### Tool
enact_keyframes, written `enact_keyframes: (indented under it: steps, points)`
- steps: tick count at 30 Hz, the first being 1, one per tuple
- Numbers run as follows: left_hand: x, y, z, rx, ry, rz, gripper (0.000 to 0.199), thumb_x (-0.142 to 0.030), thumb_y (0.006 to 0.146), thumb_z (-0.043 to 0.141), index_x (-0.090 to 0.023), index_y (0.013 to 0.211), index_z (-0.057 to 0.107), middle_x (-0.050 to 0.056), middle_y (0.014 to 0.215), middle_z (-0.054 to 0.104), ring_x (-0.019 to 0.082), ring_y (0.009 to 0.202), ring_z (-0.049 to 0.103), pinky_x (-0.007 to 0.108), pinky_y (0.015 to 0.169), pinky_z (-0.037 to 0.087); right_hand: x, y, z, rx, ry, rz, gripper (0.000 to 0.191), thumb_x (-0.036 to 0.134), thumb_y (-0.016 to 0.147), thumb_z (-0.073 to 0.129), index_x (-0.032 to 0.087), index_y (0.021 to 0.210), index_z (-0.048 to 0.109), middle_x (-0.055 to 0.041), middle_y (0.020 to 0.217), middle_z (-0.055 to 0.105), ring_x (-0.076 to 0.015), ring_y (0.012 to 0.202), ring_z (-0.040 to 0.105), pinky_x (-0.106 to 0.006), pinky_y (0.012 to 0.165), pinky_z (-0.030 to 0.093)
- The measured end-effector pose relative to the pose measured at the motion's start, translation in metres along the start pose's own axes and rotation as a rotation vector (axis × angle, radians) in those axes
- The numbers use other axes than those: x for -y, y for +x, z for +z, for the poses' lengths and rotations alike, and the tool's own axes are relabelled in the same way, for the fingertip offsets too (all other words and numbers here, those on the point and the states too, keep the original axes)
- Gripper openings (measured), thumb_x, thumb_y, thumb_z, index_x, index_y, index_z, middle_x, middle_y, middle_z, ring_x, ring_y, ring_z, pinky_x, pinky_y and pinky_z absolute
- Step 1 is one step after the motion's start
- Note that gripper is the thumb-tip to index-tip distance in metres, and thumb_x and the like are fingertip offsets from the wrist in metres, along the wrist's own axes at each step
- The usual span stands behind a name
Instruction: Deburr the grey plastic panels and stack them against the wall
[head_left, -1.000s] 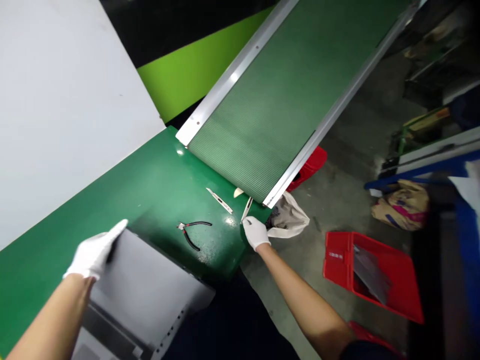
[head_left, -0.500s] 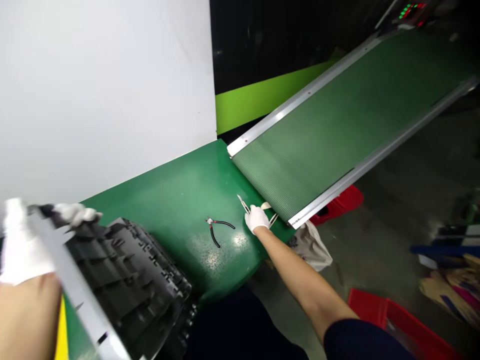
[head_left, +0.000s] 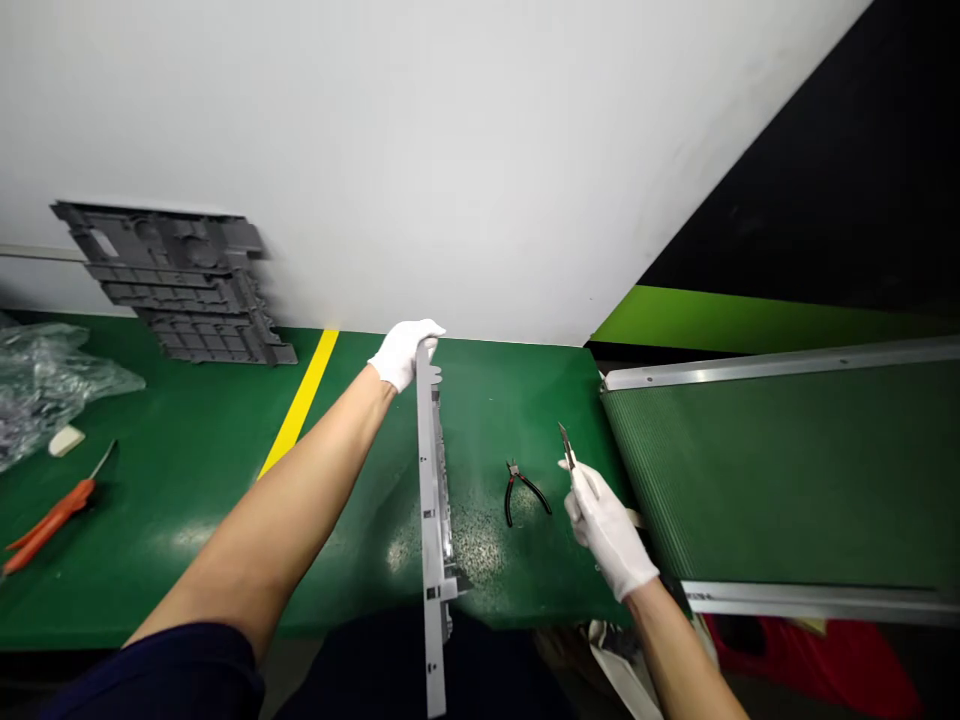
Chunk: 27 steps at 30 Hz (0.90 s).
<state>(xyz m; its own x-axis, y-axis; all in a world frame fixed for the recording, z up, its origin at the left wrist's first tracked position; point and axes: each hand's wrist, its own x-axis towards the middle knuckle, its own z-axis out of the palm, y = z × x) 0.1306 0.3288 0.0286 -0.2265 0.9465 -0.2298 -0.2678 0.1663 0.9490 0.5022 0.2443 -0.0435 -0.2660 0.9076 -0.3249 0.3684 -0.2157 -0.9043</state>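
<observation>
In a white glove, my left hand grips the far end of a grey moulded plastic panel, which stands on edge and points toward my body. My gloved right hand is closed round a slim craft knife, its blade tip pointing up and away from me. Between the panel and the knife, a pair of black-handled side cutters lies on the green table, handles spread. Nothing touches the cutters.
Another dark grey plastic panel leans on the white wall. At left lie clear plastic bags, a whitish block and an orange-handled tool. A green conveyor adjoins the table's right end; a red bin is below.
My view has swung left. The right hand has lifted the knife from beside the conveyor's end. My left hand has brought the panel in front of me, turned edge-on.
</observation>
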Motion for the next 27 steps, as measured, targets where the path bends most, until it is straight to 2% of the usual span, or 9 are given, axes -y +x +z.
enact_keyframes:
  steps: [1, 3, 5, 9, 11, 15, 21, 24, 27]
  points:
    - [0.001, 0.0, -0.002, 0.019, -0.02, 0.004, 0.049, -0.035, 0.074, 0.072, -0.024, 0.052, 0.029, -0.006, 0.045, 0.026, 0.009, 0.043, 0.026, 0.029, 0.044, 0.025, 0.023, -0.014, 0.006, 0.104, 0.056, -0.022, 0.052, 0.069, 0.099, 0.044, 0.026, 0.124, 0.06, 0.0056, 0.062, 0.048, -0.0171, 0.046, 0.04, -0.031, 0.046, 0.038]
    - [0.003, -0.001, -0.005, 0.042, -0.05, 0.044, 0.049, -0.029, 0.075, 0.072, -0.024, 0.053, 0.028, -0.006, 0.046, 0.026, 0.008, 0.044, 0.026, 0.029, 0.047, 0.025, 0.068, -0.04, 0.018, 0.259, 0.005, -0.055, 0.042, 0.066, 0.098, 0.052, 0.026, 0.107, 0.065, -0.0004, 0.072, 0.06, -0.0201, 0.063, 0.056, -0.035, 0.063, 0.05]
    - [0.005, -0.003, -0.005, 0.044, -0.073, 0.06, 0.047, -0.028, 0.077, 0.073, -0.024, 0.055, 0.032, -0.007, 0.048, 0.027, 0.009, 0.045, 0.026, 0.03, 0.05, 0.03, 0.106, -0.063, 0.028, 0.376, -0.049, -0.061, 0.04, 0.065, 0.097, 0.055, 0.027, 0.098, 0.066, -0.004, 0.08, 0.065, -0.0225, 0.074, 0.062, -0.036, 0.071, 0.052]
    - [0.009, -0.004, -0.003, 0.022, -0.102, 0.042, 0.036, -0.028, 0.078, 0.075, -0.022, 0.061, 0.043, -0.007, 0.052, 0.033, 0.009, 0.048, 0.026, 0.034, 0.058, 0.039, 0.145, -0.091, 0.046, 0.552, -0.218, -0.083, 0.037, 0.06, 0.102, 0.045, 0.031, 0.091, 0.066, -0.002, 0.074, 0.06, -0.0222, 0.068, 0.055, -0.036, 0.067, 0.048]
    - [0.009, -0.003, -0.002, 0.024, -0.113, 0.025, 0.033, -0.026, 0.078, 0.074, -0.021, 0.062, 0.046, -0.007, 0.053, 0.034, 0.008, 0.048, 0.026, 0.035, 0.059, 0.04, 0.148, -0.097, 0.055, 0.527, -0.334, -0.132, 0.04, 0.059, 0.104, 0.042, 0.032, 0.083, 0.063, -0.0032, 0.076, 0.062, -0.0232, 0.069, 0.056, -0.037, 0.068, 0.047]
    - [0.01, -0.002, -0.003, 0.04, -0.158, 0.002, 0.029, -0.018, 0.08, 0.069, -0.02, 0.062, 0.046, -0.006, 0.054, 0.032, 0.008, 0.047, 0.025, 0.034, 0.057, 0.041, 0.142, -0.1, 0.074, 0.368, -0.585, -0.202, 0.045, 0.065, 0.103, 0.037, 0.035, 0.078, 0.058, -0.0022, 0.067, 0.06, -0.0242, 0.058, 0.054, -0.04, 0.063, 0.043]
    - [0.012, -0.001, -0.004, 0.041, -0.164, 0.03, 0.029, -0.017, 0.083, 0.066, -0.019, 0.063, 0.045, -0.005, 0.056, 0.032, 0.006, 0.049, 0.026, 0.029, 0.056, 0.036, 0.147, -0.097, 0.089, 0.271, -0.841, -0.314, 0.052, 0.07, 0.101, 0.038, 0.033, 0.065, 0.047, -0.0016, 0.053, 0.049, -0.0214, 0.041, 0.034, -0.036, 0.051, 0.02]
    - [0.012, -0.001, -0.004, 0.054, -0.16, 0.04, 0.028, -0.015, 0.086, 0.065, -0.019, 0.067, 0.045, -0.006, 0.058, 0.03, 0.004, 0.05, 0.027, 0.025, 0.056, 0.032, 0.15, -0.1, 0.092, 0.191, -0.982, -0.435, 0.053, 0.065, 0.103, 0.036, 0.032, 0.063, 0.045, -0.0022, 0.049, 0.047, -0.0204, 0.037, 0.028, -0.036, 0.049, 0.01]
    - [0.013, 0.0, -0.003, 0.069, -0.176, 0.048, 0.028, -0.013, 0.085, 0.064, -0.019, 0.066, 0.044, -0.006, 0.058, 0.03, 0.002, 0.048, 0.025, 0.022, 0.054, 0.027, 0.149, -0.107, 0.092, 0.131, -1.174, -0.605, 0.05, 0.058, 0.106, 0.034, 0.03, 0.066, 0.047, -0.0014, 0.048, 0.049, -0.0187, 0.034, 0.033, -0.037, 0.047, 0.006]
